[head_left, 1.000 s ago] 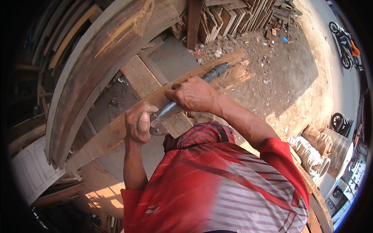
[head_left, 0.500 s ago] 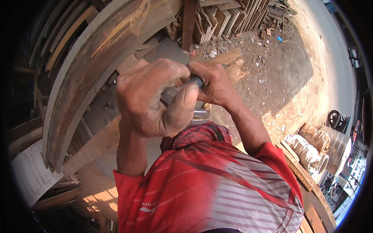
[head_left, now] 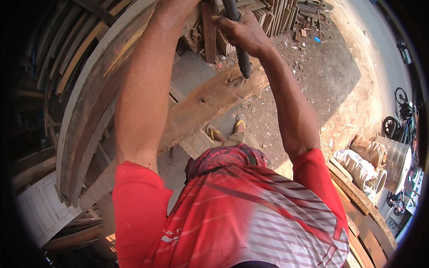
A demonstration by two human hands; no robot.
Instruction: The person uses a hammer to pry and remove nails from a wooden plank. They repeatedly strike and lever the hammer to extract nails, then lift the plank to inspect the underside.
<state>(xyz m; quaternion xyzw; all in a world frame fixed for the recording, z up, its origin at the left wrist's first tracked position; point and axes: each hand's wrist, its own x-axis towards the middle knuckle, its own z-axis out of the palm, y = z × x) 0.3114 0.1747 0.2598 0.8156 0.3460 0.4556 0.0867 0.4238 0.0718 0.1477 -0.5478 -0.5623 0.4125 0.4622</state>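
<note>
Gripping the tool [head_left: 243,62], your right hand [head_left: 246,35] probably steadies it high above the beam [head_left: 205,102]; your left hand is out of view, so its grip can't be told. Below, a block [head_left: 196,142] seemingly props the beam off the ground [head_left: 330,76].
</note>
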